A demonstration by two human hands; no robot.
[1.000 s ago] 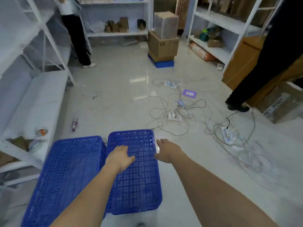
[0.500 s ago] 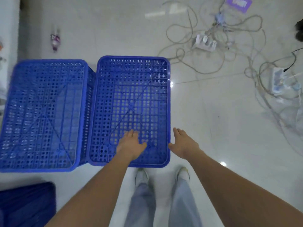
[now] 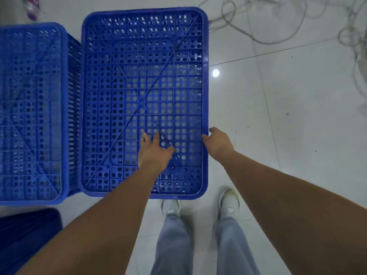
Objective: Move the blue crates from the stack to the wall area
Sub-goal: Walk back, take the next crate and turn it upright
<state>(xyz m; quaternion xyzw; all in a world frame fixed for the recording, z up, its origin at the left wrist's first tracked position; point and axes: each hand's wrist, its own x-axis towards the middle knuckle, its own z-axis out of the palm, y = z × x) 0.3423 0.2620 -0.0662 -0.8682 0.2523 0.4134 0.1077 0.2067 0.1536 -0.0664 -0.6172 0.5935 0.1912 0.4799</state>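
Observation:
A blue perforated crate (image 3: 127, 80) lies upside down on the white floor right in front of my feet. My left hand (image 3: 154, 153) rests flat on its near right part, fingers spread. My right hand (image 3: 217, 142) is at the crate's right rim, fingers curled against the edge; I cannot tell whether it grips. A second upturned blue crate (image 3: 29, 108) sits touching it on the left. The corner of a darker blue crate stack (image 3: 25, 235) shows at the bottom left.
Tangled white cables (image 3: 297, 22) sprawl over the tiles at the upper right. A small pink and white bottle (image 3: 31, 8) lies on the floor at the top left. My shoes (image 3: 228, 203) stand just behind the crate.
The view has tilted down and closed in on the crates. Both hands slid toward the near right part of the right crate, the right hand now touching its rim.

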